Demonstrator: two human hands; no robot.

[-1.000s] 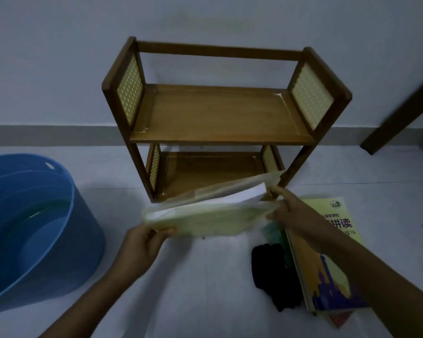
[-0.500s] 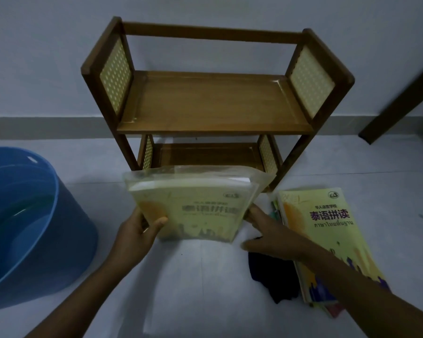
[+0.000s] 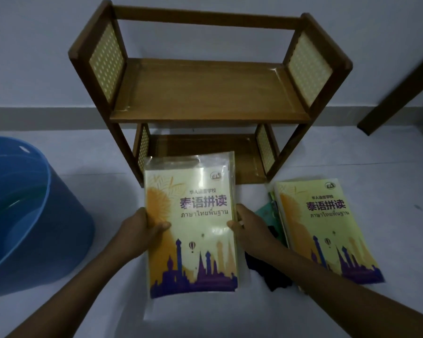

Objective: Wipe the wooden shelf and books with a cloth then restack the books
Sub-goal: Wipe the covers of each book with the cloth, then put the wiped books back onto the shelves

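At mid-floor, just before the front edge of the two-tier brown wooden shelf with woven yellow side panels (image 3: 205, 93), a yellow paperback book in a clear plastic sleeve (image 3: 191, 228) is held cover up. Long axis runs from the person toward the shelf, top edge nearest it, title upright to the reader. Cover reads 华人语言学校, then large purple 泰语拼读, then a Thai line; the round logo at the top right corner is too small to read. Left hand (image 3: 142, 230) grips the book's left edge, thumb curled onto the cover; right hand (image 3: 248, 228) grips the right edge likewise. Toward the floor's right edge lies a stack topped by a matching yellow book (image 3: 327, 230), same titles, and a dark crumpled cloth (image 3: 276, 276) beside it. Round blue plastic basin (image 3: 22, 203) at the left edge.
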